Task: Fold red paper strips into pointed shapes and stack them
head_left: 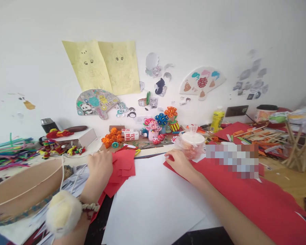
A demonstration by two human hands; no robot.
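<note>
My left hand (100, 165) is closed, knuckles up, at the left edge of a pile of red paper pieces (126, 163); what its fingers hold is hidden. A white fluffy ball (63, 213) and a beaded band are at that wrist. My right hand (180, 161) is closed at the far left corner of a large red paper sheet (244, 200), fingers curled at the paper's edge. Between my arms lies white paper (153, 200), partly overlapped by the red sheet and my right forearm.
A tan basket (28, 180) stands at left beside colored pipe cleaners (10, 149). Behind my hands are a bagged white-lidded tub (193, 141), yellow-handled scissors (137, 152) and pipe-cleaner flowers (112, 136). A yellow bottle (217, 119) and wooden sticks (260, 132) are at right.
</note>
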